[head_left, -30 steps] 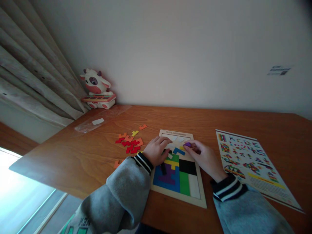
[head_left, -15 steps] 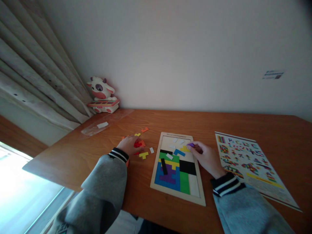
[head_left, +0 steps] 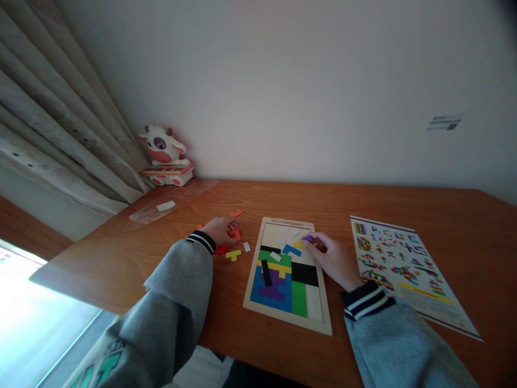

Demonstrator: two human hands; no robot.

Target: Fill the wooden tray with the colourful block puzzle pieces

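Note:
My right hand [head_left: 333,258] pinches a small purple puzzle piece [head_left: 308,238] above the upper right of a wooden puzzle board [head_left: 328,320]. Below it, a yellow piece [head_left: 299,244] and a blue angled piece [head_left: 291,250] lie on the board. The lower part is filled with blue, purple, green, black, yellow and white pieces. A loose black bar [head_left: 266,273] rests across them. My left hand [head_left: 218,230] hovers over loose pieces left of the board, fingers apart around an orange-red piece [head_left: 236,234]. A yellow T-shaped piece [head_left: 233,255] lies just below it.
A printed pattern sheet [head_left: 420,302] lies right of the board. At the back left stands a cow toy [head_left: 165,156] with a keyboard, near a clear plastic bag [head_left: 145,216]. A small white piece [head_left: 246,247] sits between my left hand and the board.
My left hand has shifted a little away from me and right over the loose pieces, now covering the small yellow one. My right hand still holds the purple piece. The view has turned slightly.

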